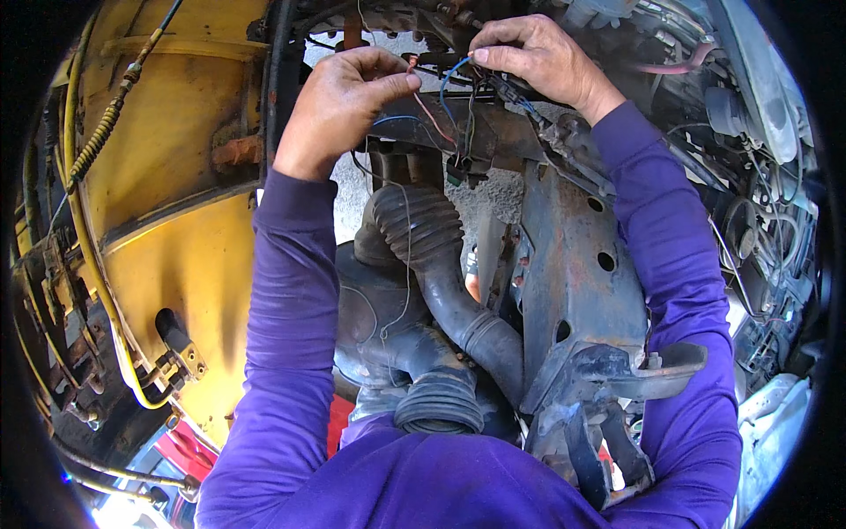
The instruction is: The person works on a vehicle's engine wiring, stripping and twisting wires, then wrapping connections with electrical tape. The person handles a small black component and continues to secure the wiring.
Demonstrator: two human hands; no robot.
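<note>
My left hand (351, 101), at the top centre, pinches a thin pinkish-red wire (430, 115) near its copper-coloured end. A short way to its right, my right hand (538, 57) grips the tip of a blue wire (446, 91) between thumb and forefinger. The two wire ends are apart. Both wires run down toward a small dark connector (458, 167) among other thin wires. Another blue wire (398, 117) passes beside my left hand's thumb.
Below my hands lies a ribbed black hose (419, 220) joined to a curved pipe. A metal frame rail (582, 264) with round holes stands on the right. Yellow panels (194, 291) with cables and a hose (92, 256) fill the left. Loose wiring (775, 238) hangs at far right.
</note>
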